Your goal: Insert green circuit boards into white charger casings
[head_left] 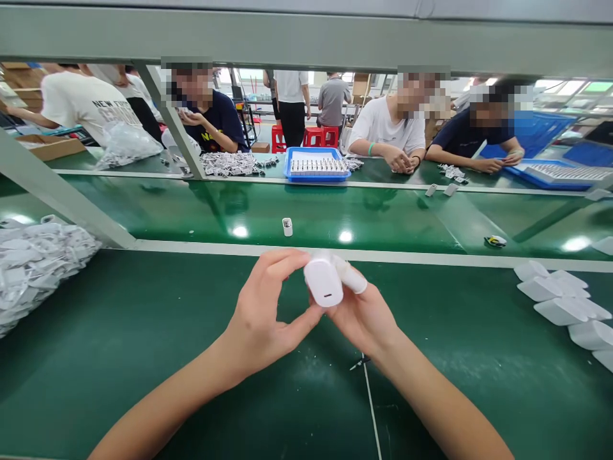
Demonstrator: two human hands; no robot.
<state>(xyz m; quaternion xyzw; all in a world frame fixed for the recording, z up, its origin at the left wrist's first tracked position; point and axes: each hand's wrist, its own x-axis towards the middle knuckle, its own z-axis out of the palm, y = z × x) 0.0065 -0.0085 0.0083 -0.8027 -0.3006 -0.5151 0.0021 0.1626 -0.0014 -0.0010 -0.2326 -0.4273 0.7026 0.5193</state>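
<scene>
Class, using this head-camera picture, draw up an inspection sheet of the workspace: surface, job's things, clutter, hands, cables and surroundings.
Surface: green bench top, lightly scuffed.
Job's things: white plug charger, its small port facing up toward the camera.
Clutter: heap of white bagged parts on the left; white charger bodies on the right.
Grippers: left hand and right hand hold the charger between their fingers.
Cables: nothing seen for certain; a thin white line crosses the bench.
Surroundings: co-workers across the bench, blue tray, red stools.
</scene>
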